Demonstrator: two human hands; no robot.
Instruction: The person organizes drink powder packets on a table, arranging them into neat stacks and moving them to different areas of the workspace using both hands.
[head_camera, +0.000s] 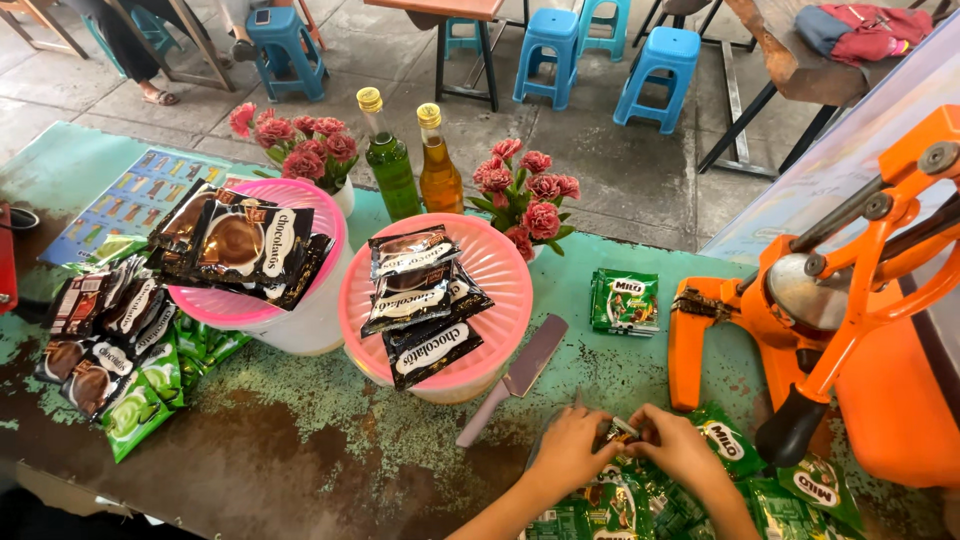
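Observation:
My left hand (566, 450) and my right hand (680, 448) meet at the near edge of the worn green table (300, 440), both pinching one small green sachet (620, 432) between their fingertips. Beneath them lies a heap of green drink sachets (640, 505). A strip of the same green sachets (624, 300) rests further back on the table. A grey-bladed knife with a pale handle (515, 380) lies just left of my left hand.
Two pink-lidded tubs (495, 290) (320, 220) carry dark chocolate sachets. More sachets (110, 350) spread at the left. An orange lever press (830, 300) stands at the right. Behind are two bottles (392, 165) (438, 170), pink flowers (530, 195), blue stools (665, 65).

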